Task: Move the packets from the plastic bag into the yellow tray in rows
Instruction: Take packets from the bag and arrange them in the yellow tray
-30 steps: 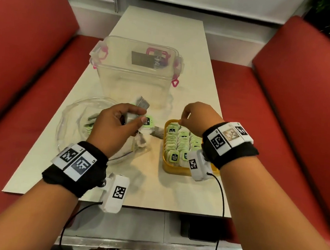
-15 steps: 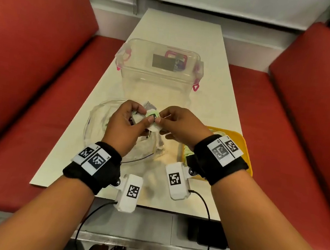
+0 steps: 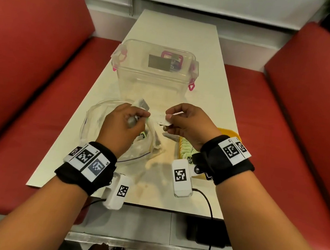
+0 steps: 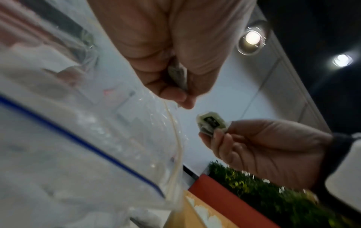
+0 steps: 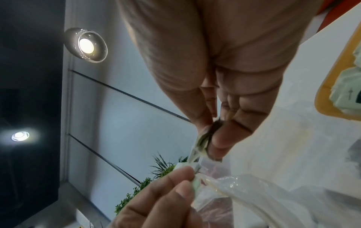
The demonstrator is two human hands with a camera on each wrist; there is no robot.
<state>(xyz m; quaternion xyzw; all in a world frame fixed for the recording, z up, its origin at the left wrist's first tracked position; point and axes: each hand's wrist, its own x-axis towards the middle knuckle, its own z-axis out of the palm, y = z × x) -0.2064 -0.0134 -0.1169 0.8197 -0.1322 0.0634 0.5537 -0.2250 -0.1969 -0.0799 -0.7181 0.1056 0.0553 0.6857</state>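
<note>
My left hand hovers over the clear plastic bag and grips a small bunch of packets; the bag's rim reaches up to its fingers. Just to the right, my right hand pinches a single pale green packet between thumb and fingers. The two hands are a short gap apart. The yellow tray lies at the right under my right wrist, with rows of green packets in it; most of it is hidden. More packets remain inside the bag.
A clear storage box with pink latches stands behind the hands at mid table. A loose grey packet lies between bag and tray. Red bench seats flank the narrow table.
My right hand left the tray, met the left hand over the bag, and has now drawn back to the right with one packet. The left hand stays over the bag with its bunch.
</note>
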